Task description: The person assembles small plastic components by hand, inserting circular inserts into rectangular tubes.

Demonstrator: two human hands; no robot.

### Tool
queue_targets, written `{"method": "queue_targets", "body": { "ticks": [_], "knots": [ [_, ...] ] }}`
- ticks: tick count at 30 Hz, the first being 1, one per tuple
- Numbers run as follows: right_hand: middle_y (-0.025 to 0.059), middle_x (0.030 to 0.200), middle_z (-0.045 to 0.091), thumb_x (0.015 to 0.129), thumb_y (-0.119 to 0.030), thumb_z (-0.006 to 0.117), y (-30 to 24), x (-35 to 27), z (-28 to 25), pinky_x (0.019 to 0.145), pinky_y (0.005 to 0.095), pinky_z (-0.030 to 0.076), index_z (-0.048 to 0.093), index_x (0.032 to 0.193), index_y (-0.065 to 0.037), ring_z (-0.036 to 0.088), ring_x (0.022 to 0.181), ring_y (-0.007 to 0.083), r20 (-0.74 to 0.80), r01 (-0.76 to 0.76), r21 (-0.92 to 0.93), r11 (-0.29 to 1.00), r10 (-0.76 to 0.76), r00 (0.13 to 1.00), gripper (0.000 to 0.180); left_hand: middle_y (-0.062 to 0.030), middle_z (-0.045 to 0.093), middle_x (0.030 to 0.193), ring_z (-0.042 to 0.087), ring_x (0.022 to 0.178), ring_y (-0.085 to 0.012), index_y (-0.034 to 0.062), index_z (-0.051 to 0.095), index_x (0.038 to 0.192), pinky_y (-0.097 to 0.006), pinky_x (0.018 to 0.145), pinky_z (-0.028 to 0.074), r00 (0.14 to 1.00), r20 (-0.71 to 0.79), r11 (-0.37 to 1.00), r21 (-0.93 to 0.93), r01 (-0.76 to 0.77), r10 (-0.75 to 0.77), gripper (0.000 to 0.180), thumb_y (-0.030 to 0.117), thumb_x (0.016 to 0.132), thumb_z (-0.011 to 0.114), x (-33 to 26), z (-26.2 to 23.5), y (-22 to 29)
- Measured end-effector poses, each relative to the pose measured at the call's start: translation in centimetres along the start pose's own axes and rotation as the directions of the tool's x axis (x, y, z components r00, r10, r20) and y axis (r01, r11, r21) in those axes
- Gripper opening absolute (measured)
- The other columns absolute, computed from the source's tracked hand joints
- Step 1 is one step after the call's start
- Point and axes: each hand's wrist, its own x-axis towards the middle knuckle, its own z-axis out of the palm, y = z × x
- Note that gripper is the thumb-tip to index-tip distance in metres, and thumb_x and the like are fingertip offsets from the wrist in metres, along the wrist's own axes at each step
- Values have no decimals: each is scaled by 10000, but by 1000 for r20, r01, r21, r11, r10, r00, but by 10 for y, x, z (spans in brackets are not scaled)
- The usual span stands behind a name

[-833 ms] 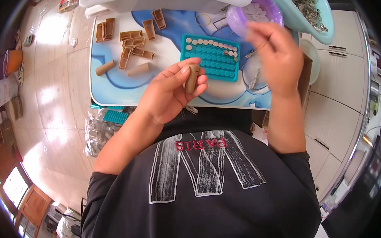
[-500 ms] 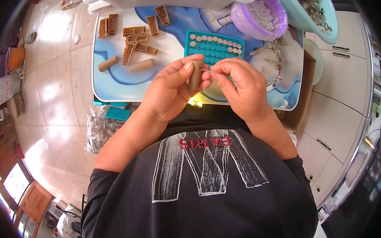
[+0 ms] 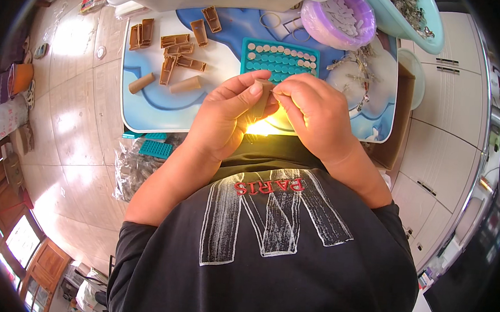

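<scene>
Brown casing (image 3: 262,100) in my left hand (image 3: 223,108): plastic by its look, smooth, matt. Thin piece (image 3: 272,92) pinched in my right hand (image 3: 314,115): too small to judge. Open brown shells (image 3: 179,49): plastic, slight sheen. Tabletop (image 3: 164,113): smooth, glossy. Teal tray (image 3: 254,72): plastic-like; pale discs (image 3: 266,48) in it matt. Purple bowl (image 3: 311,36): shiny plastic. Light-blue basin (image 3: 431,44): smooth plastic, silvery metal-looking parts (image 3: 411,16) inside. My black shirt (image 3: 277,282): matt cloth, rough-textured white print. Bag (image 3: 127,175): crinkled glossy film. Floor tiles (image 3: 73,138): polished. Box (image 3: 397,124): matt cardboard.
</scene>
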Motion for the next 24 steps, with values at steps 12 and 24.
{"method": "queue_targets", "body": {
  "ticks": [12,24],
  "knots": [
    [84,786,615,724,-29,649,1,0,0,579,343,492,593,825,-38,606,683,266,-34,45,4,999,-45,998,116,-104,610,980,608,924,-195,-38,508,1155,-329,896,479,1000,-1,1000,15,-11,11,325,185,922,540,-2,4,0],
    [77,775,615,714,-45,659,2,0,5,566,347,491,588,815,-52,610,685,266,-40,19,48,999,-17,999,124,-78,599,956,595,866,-154,-60,508,1144,-310,886,490,1000,-26,1000,4,-4,5,310,173,938,510,1,6,-2]
  ]
}}
